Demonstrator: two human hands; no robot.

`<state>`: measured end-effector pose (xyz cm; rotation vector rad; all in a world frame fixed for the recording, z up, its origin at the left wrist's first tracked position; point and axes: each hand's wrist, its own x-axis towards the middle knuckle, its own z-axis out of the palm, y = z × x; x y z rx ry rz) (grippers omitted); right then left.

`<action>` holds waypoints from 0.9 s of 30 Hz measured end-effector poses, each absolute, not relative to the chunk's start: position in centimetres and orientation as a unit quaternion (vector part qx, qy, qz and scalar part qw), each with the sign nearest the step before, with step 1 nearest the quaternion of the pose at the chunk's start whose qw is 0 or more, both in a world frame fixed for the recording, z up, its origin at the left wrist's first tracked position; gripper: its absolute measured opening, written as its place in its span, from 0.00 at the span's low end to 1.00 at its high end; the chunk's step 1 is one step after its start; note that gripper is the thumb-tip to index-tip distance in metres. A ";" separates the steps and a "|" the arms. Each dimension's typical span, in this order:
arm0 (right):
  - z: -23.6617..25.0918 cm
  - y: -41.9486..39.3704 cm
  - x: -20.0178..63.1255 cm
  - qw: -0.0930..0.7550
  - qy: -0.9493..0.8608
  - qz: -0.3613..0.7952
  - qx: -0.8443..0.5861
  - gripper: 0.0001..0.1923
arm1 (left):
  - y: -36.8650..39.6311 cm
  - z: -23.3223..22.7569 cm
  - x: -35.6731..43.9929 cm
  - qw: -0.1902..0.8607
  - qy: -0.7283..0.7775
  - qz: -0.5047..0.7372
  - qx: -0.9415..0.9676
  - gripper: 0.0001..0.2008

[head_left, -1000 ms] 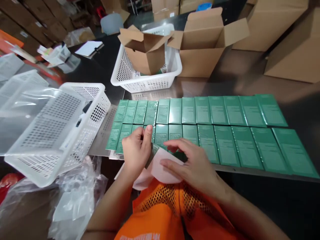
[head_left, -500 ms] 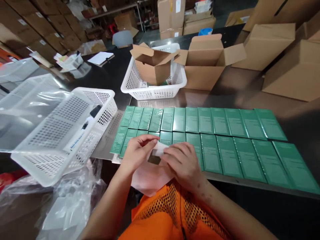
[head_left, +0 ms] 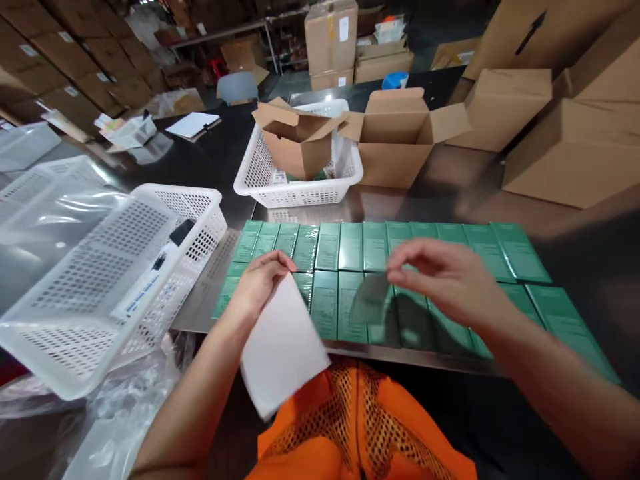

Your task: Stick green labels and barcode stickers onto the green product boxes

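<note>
My left hand (head_left: 261,285) pinches the top corner of a white paper sheet (head_left: 285,347), which hangs tilted in front of the table edge. To the right, my right hand (head_left: 447,277) is closed at its fingertips on a small see-through film piece (head_left: 371,299), perhaps a clear sticker. Both film and hand are over two rows of shiny, wrapped green boxes (head_left: 325,307) lying side by side. The right hand and forearm cover part of these rows.
A white perforated basket (head_left: 205,227) under clear plastic stands at left. Behind the boxes are another white basket (head_left: 300,197) with an open carton (head_left: 290,150) inside, and an open cardboard box (head_left: 390,163). More cartons (head_left: 575,157) stand at right; a clipboard (head_left: 193,125) lies farther back.
My hands were together at the sheet; now the right hand has moved away rightward with the see-through film piece. My left hand still holds the sheet, which hangs more open to view.
</note>
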<state>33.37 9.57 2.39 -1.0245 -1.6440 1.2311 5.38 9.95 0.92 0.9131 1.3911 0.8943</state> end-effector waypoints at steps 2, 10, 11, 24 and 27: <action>1.4 12.8 33.7 0.417 -0.583 0.512 -0.474 0.15 | 10.2 0.9 7.0 0.557 0.604 0.352 0.449 0.05; -1.7 18.1 32.7 0.389 -0.504 0.570 -0.520 0.15 | 12.5 -0.8 10.6 0.481 0.562 0.203 0.641 0.15; -2.0 18.3 32.5 0.384 -0.509 0.567 -0.522 0.13 | 12.9 -1.0 10.8 0.472 0.561 0.198 0.651 0.15; -4.7 20.3 31.4 0.267 -0.683 0.318 -0.601 0.05 | 15.8 -3.6 12.5 0.428 0.623 0.116 0.644 0.15; -5.2 20.5 31.5 0.255 -0.686 0.324 -0.599 0.07 | 15.9 -3.8 12.6 0.422 0.623 0.103 0.650 0.17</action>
